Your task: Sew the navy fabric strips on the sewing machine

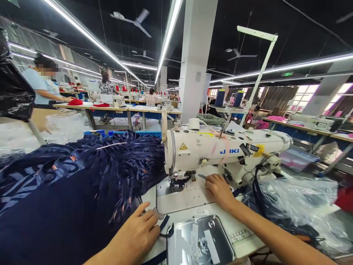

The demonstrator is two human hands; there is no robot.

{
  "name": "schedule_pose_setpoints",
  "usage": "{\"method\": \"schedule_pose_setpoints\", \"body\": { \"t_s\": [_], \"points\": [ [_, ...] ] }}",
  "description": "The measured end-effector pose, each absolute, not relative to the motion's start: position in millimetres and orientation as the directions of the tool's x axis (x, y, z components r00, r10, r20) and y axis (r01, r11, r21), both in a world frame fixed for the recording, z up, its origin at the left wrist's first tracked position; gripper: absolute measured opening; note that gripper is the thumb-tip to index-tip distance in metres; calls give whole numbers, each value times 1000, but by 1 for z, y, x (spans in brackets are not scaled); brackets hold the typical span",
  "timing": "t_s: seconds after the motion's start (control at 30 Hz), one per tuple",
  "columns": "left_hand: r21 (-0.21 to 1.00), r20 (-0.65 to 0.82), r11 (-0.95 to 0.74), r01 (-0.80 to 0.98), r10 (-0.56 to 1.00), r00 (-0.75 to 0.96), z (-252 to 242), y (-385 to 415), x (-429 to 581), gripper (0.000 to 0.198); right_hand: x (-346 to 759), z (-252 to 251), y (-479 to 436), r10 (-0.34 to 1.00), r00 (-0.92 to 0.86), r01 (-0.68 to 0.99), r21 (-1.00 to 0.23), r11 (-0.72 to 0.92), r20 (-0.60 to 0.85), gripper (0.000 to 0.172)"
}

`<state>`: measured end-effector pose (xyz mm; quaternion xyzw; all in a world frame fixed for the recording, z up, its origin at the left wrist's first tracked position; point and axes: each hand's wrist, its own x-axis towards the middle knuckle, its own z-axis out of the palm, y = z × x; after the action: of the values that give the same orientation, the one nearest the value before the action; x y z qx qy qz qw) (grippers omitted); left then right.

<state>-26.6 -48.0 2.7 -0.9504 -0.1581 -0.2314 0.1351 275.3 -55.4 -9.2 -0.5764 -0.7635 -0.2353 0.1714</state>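
Note:
My right hand (219,189) rests on the sewing machine's bed, right of the needle area, with its fingers drawn together. A thin grey-blue strip (202,176) pokes out at its fingertips; its kind is unclear. Along the table's front left, my left hand (138,230) has its index finger stretched and the other fingers curled at a narrow navy fabric strip (168,232). The white sewing machine (204,151) stands before me, its presser foot (174,184) above the metal plate. Beside my left hand lies a big heap of navy garments (82,191) with small orange bits on it.
A shiny metal tray (202,244) with paper labels sits at the table's front edge. Clear plastic bags (300,206) lie on dark cloth at the right. Thread cones (220,98) stand behind the machine. A co-worker (44,82) stands at a far-left table with red cloth (76,102).

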Motion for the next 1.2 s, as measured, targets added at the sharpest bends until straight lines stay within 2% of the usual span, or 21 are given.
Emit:
{"method": "schedule_pose_setpoints", "body": {
  "t_s": [0.1,0.23,0.3,0.33,0.4,0.5,0.57,0.6,0.67,0.73,0.83,0.9,0.97,1.1,1.13,1.2],
  "points": [
    [126,438,-907,403,415,797,15,-48,-3,18,297,-5,-47,869,-150,973,229,43,471,9],
    [525,263,-651,549,737,623,19,-39,37,25,291,-3,-32,896,-140,942,335,-10,422,17],
    [634,228,-547,547,808,544,13,-31,53,27,277,-3,-28,878,-193,931,365,23,438,19],
    [642,234,-538,547,816,528,9,-27,59,27,268,-4,-28,863,-232,925,376,53,449,19],
    [564,290,-602,565,785,548,0,-18,67,23,250,-8,-29,822,-326,913,382,145,466,17],
    [257,375,-785,564,619,690,-8,-8,66,20,229,-17,-33,753,-474,869,380,317,457,17],
    [96,367,-839,536,530,764,-9,-4,61,21,225,-23,-36,718,-537,840,356,409,442,17],
    [67,350,-844,532,519,780,-9,-4,58,22,226,-26,-37,710,-547,836,326,441,443,16],
    [83,312,-840,536,533,786,-10,-6,49,21,232,-31,-38,708,-532,844,221,489,464,15],
    [104,298,-854,510,515,803,-11,-11,40,18,239,-34,-38,723,-478,853,69,517,499,13],
    [64,319,-901,430,427,846,-15,-20,27,20,244,-38,-35,766,-380,844,-144,516,518,9],
    [13,322,-915,402,385,865,-19,-25,20,28,242,-38,-33,775,-371,828,-195,525,511,9],
    [-40,313,-917,398,366,876,-22,-27,17,33,235,-38,-30,752,-418,821,-143,553,510,12],
    [-118,289,-908,402,356,889,-24,-30,17,30,212,-35,-25,704,-488,849,94,519,516,21],
    [-130,284,-907,401,354,891,-24,-31,17,29,207,-34,-24,707,-488,856,120,503,512,23],
    [-145,280,-905,399,349,894,-23,-32,18,27,198,-31,-21,732,-477,862,95,498,487,22]
  ]
}}
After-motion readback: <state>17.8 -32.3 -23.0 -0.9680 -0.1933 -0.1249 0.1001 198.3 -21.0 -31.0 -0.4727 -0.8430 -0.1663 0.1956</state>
